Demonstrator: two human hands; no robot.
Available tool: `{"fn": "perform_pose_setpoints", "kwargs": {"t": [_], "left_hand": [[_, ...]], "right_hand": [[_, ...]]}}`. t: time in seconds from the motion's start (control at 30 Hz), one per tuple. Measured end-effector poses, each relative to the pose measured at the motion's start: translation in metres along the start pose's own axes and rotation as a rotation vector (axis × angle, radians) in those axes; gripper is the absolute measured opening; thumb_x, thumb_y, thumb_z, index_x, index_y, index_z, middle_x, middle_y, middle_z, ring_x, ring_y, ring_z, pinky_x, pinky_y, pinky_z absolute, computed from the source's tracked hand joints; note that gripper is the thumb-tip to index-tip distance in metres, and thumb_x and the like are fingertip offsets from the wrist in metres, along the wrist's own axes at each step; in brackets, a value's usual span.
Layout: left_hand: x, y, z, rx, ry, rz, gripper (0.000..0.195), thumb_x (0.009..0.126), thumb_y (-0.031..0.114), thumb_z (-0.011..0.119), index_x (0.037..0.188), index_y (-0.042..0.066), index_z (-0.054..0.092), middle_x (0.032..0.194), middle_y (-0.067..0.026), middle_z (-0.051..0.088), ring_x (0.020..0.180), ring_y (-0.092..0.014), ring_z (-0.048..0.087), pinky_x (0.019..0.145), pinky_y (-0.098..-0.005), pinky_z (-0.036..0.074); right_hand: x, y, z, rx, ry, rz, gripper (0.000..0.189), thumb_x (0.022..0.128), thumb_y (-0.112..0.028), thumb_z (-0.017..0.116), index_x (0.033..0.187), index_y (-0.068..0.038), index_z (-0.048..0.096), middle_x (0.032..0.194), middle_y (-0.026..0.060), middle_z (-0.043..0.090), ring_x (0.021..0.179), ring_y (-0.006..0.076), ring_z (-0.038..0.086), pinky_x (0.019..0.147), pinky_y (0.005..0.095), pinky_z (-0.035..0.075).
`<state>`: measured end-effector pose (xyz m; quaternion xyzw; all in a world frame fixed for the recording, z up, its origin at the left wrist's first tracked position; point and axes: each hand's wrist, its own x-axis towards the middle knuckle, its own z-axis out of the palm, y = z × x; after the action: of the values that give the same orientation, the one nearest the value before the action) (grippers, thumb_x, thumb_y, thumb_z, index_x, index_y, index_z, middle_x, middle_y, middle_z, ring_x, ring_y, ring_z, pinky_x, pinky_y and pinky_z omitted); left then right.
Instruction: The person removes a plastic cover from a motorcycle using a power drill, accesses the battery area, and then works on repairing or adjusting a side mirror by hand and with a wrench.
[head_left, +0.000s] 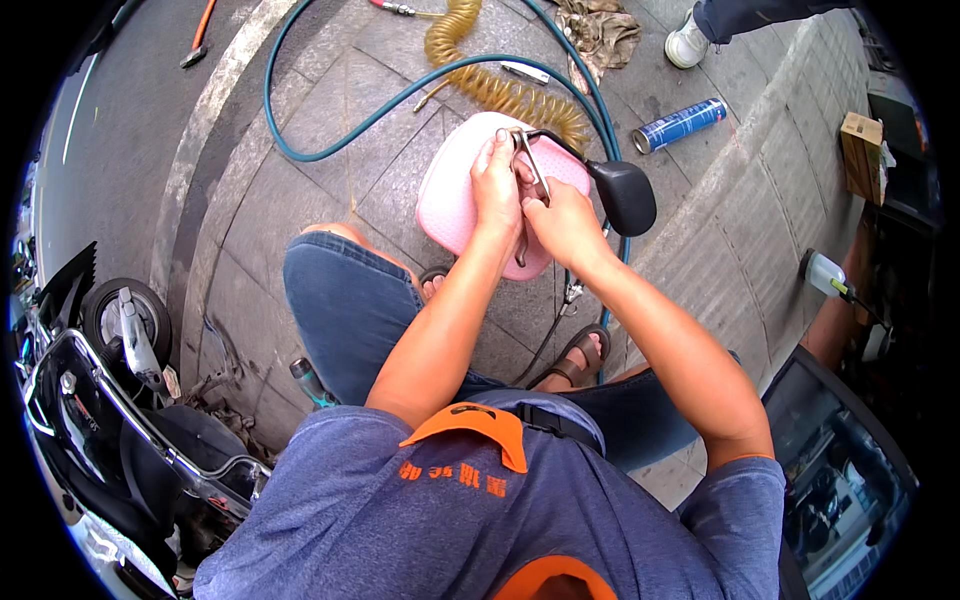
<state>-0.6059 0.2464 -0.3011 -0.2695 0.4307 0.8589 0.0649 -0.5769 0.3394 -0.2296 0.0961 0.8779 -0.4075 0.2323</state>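
My left hand (496, 180) is closed around the stem end of a black rear-view mirror (624, 196), near a bracket-like metal part. In my right hand (564, 217) is a silver metal hand tool (533, 166), perhaps a wrench, whose upper end meets the stem end. Both hands are close together above a pink stool seat (450, 187). The mirror's head sticks out to the right, past the seat's edge. A dark curved metal piece (522, 251) hangs below my hands; what it joins is hidden.
A teal air hose (352, 142) and a coiled yellow hose (517, 90) lie beyond the seat. A blue spray can (679, 126) lies right, a hammer (196, 52) far left. A scooter (112, 427) stands at left. Another person's shoe (686, 45) is at upper right.
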Motion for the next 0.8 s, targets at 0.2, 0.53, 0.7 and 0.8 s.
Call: {"fn": "perform_pose_setpoints", "kwargs": {"t": [0.2, 0.53, 0.7, 0.8], "left_hand": [[0.012, -0.007, 0.002, 0.010, 0.050, 0.055, 0.034, 0.102, 0.034, 0.048, 0.102, 0.004, 0.063, 0.055, 0.0025, 0.044, 0.044, -0.007, 0.036, 0.042, -0.0239, 0.029], [0.018, -0.009, 0.005, 0.046, 0.068, -0.006, 0.031, 0.102, 0.031, 0.049, 0.102, 0.003, 0.061, 0.058, 0.0025, 0.047, 0.044, -0.006, 0.036, 0.044, -0.0225, 0.032], [0.015, -0.009, 0.005, 0.030, 0.060, -0.020, 0.033, 0.102, 0.032, 0.049, 0.099, 0.001, 0.062, 0.056, 0.0023, 0.045, 0.045, -0.006, 0.036, 0.045, -0.0227, 0.032], [0.016, -0.012, 0.005, 0.011, 0.070, 0.002, 0.029, 0.102, 0.028, 0.050, 0.097, 0.002, 0.063, 0.053, 0.0040, 0.043, 0.042, -0.005, 0.035, 0.041, -0.0224, 0.029]], "right_hand": [[0.010, -0.003, -0.001, -0.007, 0.101, 0.034, 0.024, 0.083, -0.017, 0.055, 0.093, 0.003, 0.065, 0.085, 0.0287, 0.066, 0.087, 0.0435, 0.066, 0.078, 0.0458, 0.051], [0.015, -0.001, 0.002, -0.038, 0.183, -0.008, 0.023, 0.093, -0.018, 0.055, 0.093, 0.003, 0.066, 0.079, 0.0261, 0.066, 0.079, 0.0411, 0.067, 0.071, 0.0446, 0.052], [0.012, 0.002, 0.001, 0.010, 0.184, 0.017, 0.022, 0.092, -0.017, 0.056, 0.093, 0.003, 0.066, 0.079, 0.0249, 0.067, 0.078, 0.0396, 0.068, 0.069, 0.0428, 0.053], [0.012, 0.002, 0.001, 0.029, 0.178, 0.013, 0.022, 0.092, -0.017, 0.057, 0.093, 0.003, 0.066, 0.078, 0.0251, 0.066, 0.078, 0.0393, 0.068, 0.068, 0.0432, 0.052]]}}
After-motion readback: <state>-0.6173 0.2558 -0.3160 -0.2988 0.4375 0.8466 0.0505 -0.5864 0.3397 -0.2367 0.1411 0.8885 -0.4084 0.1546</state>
